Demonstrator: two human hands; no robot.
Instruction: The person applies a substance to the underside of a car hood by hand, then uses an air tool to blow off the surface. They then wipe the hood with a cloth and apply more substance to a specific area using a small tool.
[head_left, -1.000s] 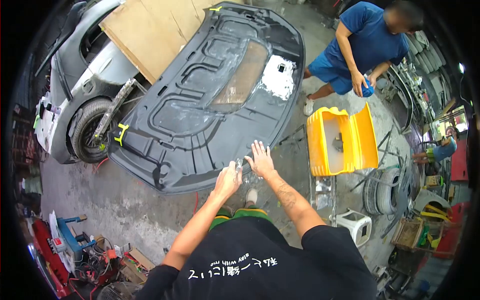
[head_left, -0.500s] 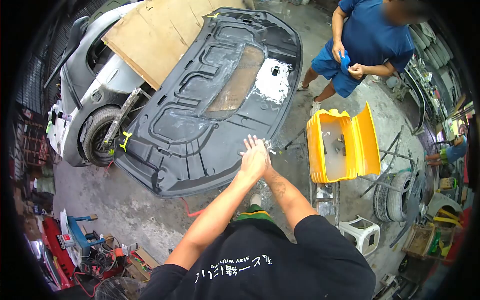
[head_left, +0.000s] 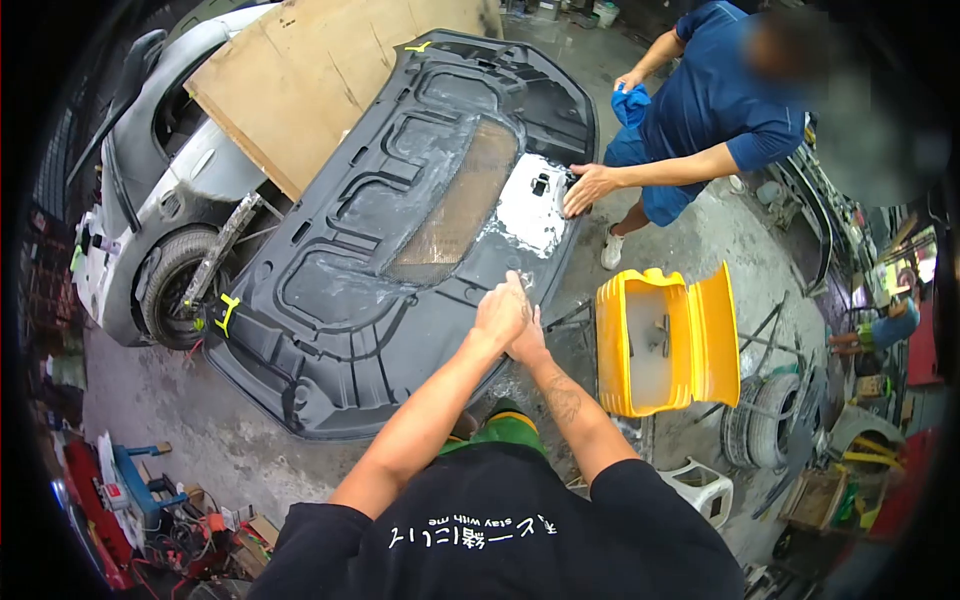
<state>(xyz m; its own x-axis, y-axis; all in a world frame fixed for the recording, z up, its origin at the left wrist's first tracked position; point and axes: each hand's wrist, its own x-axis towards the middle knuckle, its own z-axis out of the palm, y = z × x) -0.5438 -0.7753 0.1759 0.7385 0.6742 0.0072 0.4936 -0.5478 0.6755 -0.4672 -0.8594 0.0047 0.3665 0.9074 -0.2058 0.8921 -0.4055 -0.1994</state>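
Observation:
My left hand [head_left: 499, 312] is closed over my right hand [head_left: 526, 343], with one finger stretched forward. The two hands touch above the near right edge of a black car hood [head_left: 385, 340]. What lies between my palms, if anything, is hidden, and so are the fingers of my right hand. The hood has moulded recesses, a mesh-like brown panel [head_left: 462, 205] and a white coated patch [head_left: 535, 215] with a small dark hole. Across the hood, a co-worker's open hand [head_left: 590, 188] reaches to the patch's edge, while their other hand holds a blue cloth [head_left: 630, 104].
A cut-open yellow container [head_left: 612, 350] with cloudy liquid stands on a metal frame at right. Behind it are tyres [head_left: 775, 420] and a white stool [head_left: 703, 490]. A stripped car [head_left: 185, 190] and plywood sheet [head_left: 290, 85] stand at left. Tools and cables [head_left: 190, 510] clutter the lower left.
My left hand's spread fingers have mostly folded over my right hand. The co-worker has leaned in, stretching one hand to the white patch. The view has shifted, moving the hood lower left.

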